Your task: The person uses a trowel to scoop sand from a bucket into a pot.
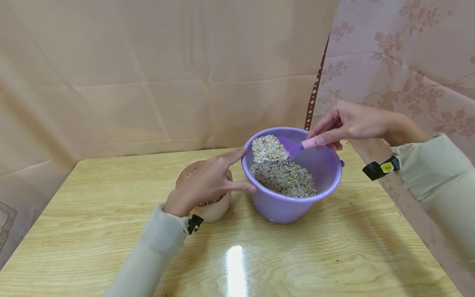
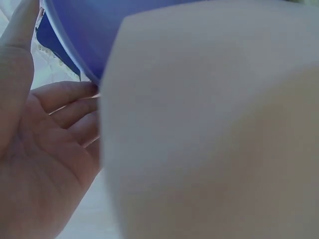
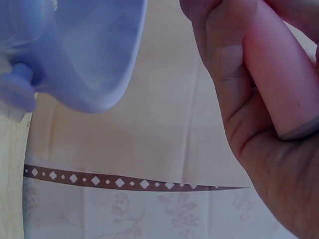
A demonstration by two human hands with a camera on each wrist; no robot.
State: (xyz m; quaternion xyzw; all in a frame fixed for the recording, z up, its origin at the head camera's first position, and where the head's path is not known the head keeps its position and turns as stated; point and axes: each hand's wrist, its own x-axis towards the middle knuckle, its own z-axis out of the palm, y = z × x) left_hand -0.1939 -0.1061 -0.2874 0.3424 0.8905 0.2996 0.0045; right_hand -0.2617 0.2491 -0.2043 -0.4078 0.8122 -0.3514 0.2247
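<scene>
Purple bucket on bench: left hand, fingers straight, steadies its rim; right hand pinches heaped scoop level above grain.

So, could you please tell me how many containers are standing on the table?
2: a purple bucket of grain right of centre, steadied by the left hand, and a beige cup just to its left, partly hidden behind that hand.
</scene>
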